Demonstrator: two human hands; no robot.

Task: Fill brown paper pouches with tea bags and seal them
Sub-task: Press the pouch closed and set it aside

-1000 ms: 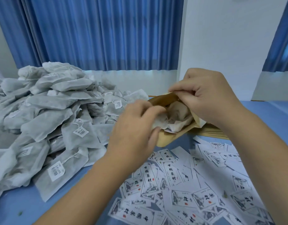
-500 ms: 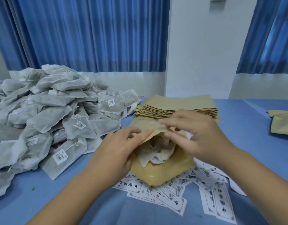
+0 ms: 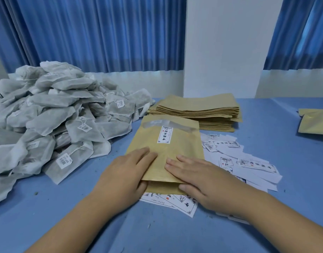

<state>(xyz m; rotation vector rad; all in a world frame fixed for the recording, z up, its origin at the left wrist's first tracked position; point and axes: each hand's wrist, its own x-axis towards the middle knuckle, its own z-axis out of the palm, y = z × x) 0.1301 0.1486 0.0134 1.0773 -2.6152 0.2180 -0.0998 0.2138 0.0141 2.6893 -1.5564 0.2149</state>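
A filled brown paper pouch point(image 3: 168, 148) lies flat on the blue table, white label facing up, a clear window strip near its far end. My left hand point(image 3: 126, 172) presses flat on the pouch's near left part. My right hand point(image 3: 199, 174) lies flat on its near right part, fingers straight. The near end of the pouch sits under both palms. A big heap of grey tea bags point(image 3: 53, 115) with small tags fills the left side. A stack of empty brown pouches point(image 3: 199, 110) stands just beyond the filled one.
Loose white printed labels point(image 3: 248, 161) are scattered right of the pouch and under its near end. Another brown pouch point(image 3: 314, 123) lies at the right edge. Blue curtains and a white wall close off the far side of the blue table point(image 3: 47, 216).
The pouch was held open with tea bags showing inside; now it lies flat on the table, label up, with both hands pressing down on it.
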